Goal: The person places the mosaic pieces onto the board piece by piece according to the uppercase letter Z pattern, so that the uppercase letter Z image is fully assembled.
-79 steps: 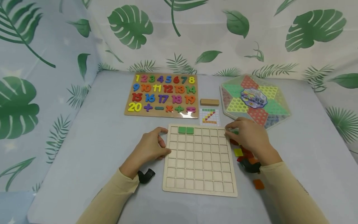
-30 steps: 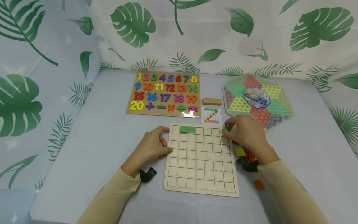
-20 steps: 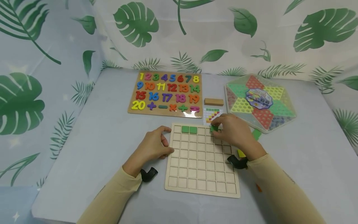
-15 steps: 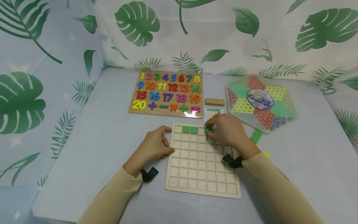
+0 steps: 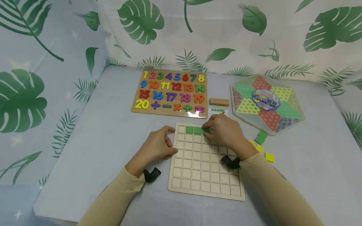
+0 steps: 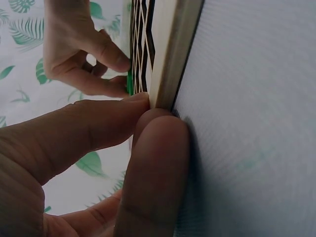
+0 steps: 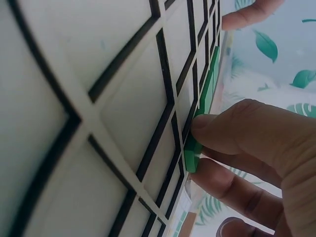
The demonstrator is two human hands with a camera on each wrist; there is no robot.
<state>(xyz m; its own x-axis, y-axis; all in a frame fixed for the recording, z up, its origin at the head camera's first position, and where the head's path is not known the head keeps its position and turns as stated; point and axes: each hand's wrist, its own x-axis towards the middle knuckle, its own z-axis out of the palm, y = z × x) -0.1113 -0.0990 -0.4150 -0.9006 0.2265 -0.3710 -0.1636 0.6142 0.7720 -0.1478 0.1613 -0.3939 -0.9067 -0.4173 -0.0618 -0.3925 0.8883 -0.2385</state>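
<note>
Green tile (image 5: pixel 206 131) sits pinched in the right hand (image 5: pixel 224 131).

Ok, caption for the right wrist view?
Right grip pinches a green tile beside other green tiles on the gridded board.

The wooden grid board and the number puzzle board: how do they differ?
The wooden grid board is pale and nearly square; the number puzzle board is browner and wider than deep. The wooden grid board has square cells, with green tiles in the far row; the number puzzle board carries coloured numerals and signs. The left hand holds the wooden grid board's edge; neither hand touches the number puzzle board. Both rest on the table.
</note>
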